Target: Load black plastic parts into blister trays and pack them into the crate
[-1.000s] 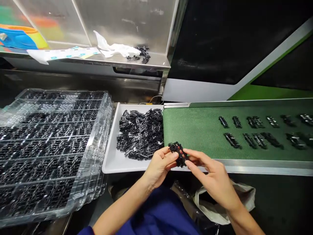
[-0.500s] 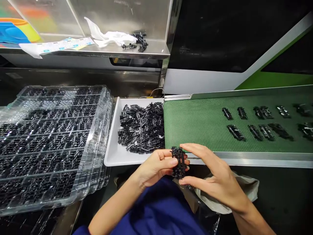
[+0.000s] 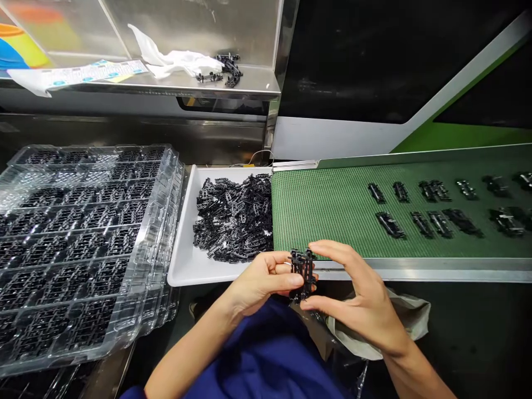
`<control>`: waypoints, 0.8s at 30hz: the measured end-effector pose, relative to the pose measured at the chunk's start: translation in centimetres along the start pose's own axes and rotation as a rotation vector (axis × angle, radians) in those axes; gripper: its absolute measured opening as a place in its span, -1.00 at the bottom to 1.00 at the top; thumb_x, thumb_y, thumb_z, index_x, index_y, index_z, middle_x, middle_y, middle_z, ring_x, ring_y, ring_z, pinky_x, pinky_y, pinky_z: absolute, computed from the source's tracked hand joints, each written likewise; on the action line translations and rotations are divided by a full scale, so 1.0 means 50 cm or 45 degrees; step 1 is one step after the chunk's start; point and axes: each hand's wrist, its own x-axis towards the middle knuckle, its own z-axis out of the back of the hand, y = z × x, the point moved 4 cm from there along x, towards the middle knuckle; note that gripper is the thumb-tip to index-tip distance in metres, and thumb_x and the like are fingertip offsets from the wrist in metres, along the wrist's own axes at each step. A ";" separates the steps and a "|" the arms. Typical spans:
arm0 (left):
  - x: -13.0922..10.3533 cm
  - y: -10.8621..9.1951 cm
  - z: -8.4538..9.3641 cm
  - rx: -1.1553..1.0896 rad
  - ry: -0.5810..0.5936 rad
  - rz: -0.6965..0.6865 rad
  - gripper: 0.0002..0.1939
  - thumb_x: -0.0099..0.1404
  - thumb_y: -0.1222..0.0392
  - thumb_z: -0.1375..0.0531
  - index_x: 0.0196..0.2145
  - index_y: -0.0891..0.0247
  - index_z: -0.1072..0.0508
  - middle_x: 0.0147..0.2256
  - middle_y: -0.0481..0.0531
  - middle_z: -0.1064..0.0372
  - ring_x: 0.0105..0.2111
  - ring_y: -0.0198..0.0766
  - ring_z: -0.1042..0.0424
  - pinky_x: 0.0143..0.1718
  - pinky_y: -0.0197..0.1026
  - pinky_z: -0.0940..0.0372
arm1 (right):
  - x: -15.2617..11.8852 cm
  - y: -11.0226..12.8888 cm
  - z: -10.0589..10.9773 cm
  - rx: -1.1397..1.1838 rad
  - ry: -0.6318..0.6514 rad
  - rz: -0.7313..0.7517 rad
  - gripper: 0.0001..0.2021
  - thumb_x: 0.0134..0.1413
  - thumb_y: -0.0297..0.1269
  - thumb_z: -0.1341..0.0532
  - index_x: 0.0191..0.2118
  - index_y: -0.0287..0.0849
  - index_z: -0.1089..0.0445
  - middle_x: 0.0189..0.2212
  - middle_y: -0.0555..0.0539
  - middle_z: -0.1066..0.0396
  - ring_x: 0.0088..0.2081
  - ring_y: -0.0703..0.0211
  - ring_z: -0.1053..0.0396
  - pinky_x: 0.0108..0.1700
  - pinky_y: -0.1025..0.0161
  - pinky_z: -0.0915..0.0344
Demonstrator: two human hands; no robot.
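Between my two hands stands a small black plastic frame-like part (image 3: 308, 274), its long side upright; it looks like two such pieces side by side, though I cannot tell for sure. My left hand (image 3: 266, 281) grips it from the left, thumb across its face and fingers curled behind. From the other side, my right hand (image 3: 359, 299) spans it, index fingertip at its top end and thumb at its bottom end. Just beyond my left hand is a white tray (image 3: 182, 266) heaped with loose black plastic parts (image 3: 233, 219).
A green conveyor belt (image 3: 324, 210) runs off to the right, carrying black assemblies (image 3: 389, 224) in two rows. Stacked clear trays (image 3: 145, 244) filled with black parts stand left. A metal shelf (image 3: 257, 83) above holds white cloth (image 3: 178, 62) and several black pieces. A pale bag (image 3: 409, 313) hangs below the belt.
The black part has turned slightly between my fingers, showing more of its side. My hands stay nearly in place, while the surroundings shift a little left in view.
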 end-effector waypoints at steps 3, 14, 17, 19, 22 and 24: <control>0.002 0.000 0.001 0.027 0.005 0.035 -0.60 0.03 0.07 -0.45 -0.17 0.25 -0.58 -0.29 0.08 -0.57 -0.33 -0.26 -0.55 -0.31 -0.33 -0.36 | 0.005 0.000 0.001 0.002 -0.002 0.042 -0.36 -0.05 -0.10 -0.42 0.16 -0.02 -0.24 0.01 -0.10 -0.41 0.07 0.05 -0.36 0.13 0.12 -0.32; 0.027 0.024 0.009 -0.132 -0.065 0.047 -0.60 0.02 0.08 -0.46 -0.22 0.33 -0.58 -0.29 0.12 -0.56 -0.34 -0.29 -0.54 -0.26 -0.33 -0.37 | 0.062 -0.083 0.021 0.034 0.258 -0.129 -0.49 -0.05 0.09 -0.36 0.00 -0.03 -0.40 -0.03 -0.09 -0.48 0.00 0.03 -0.44 0.06 0.12 -0.35; 0.032 0.025 0.005 -0.195 -0.120 0.022 -0.65 0.04 0.12 -0.45 -0.22 0.32 -0.58 -0.29 0.09 -0.56 -0.34 -0.31 -0.54 -0.25 -0.33 -0.39 | 0.121 -0.235 0.119 -0.531 -0.122 -0.764 -0.77 0.13 -0.07 -0.25 -0.19 -0.07 -0.47 -0.17 -0.10 -0.53 -0.15 0.03 -0.48 -0.03 0.08 -0.34; 0.033 0.022 0.004 -0.216 -0.150 0.005 -0.67 0.08 0.13 -0.44 -0.21 0.31 -0.57 -0.25 0.08 -0.56 -0.29 -0.30 -0.54 -0.22 -0.33 -0.41 | 0.153 -0.319 0.179 -0.689 -0.241 -0.951 -0.83 0.05 -0.23 -0.30 -0.25 -0.18 -0.45 -0.19 -0.25 -0.51 -0.08 -0.14 -0.44 -0.02 -0.05 -0.28; 0.033 0.018 0.006 -0.269 -0.233 -0.038 -0.68 0.13 0.12 -0.41 -0.18 0.29 -0.56 -0.16 0.10 -0.55 -0.17 -0.26 -0.53 -0.12 -0.28 -0.41 | 0.177 -0.373 0.219 -0.674 -0.235 -1.021 -0.87 -0.07 -0.31 -0.35 -0.37 -0.20 -0.42 -0.35 -0.25 -0.52 -0.10 -0.19 -0.45 -0.04 -0.07 -0.29; 0.035 0.016 0.009 -0.302 -0.309 -0.096 -0.68 0.14 0.12 -0.40 -0.17 0.28 -0.55 -0.09 0.12 -0.53 -0.09 -0.21 -0.51 -0.07 -0.24 -0.41 | 0.169 -0.343 0.201 -0.597 -0.203 -0.985 -0.86 0.02 -0.27 -0.29 -0.29 -0.19 -0.42 -0.40 -0.18 -0.53 -0.19 -0.07 -0.50 -0.07 0.01 -0.34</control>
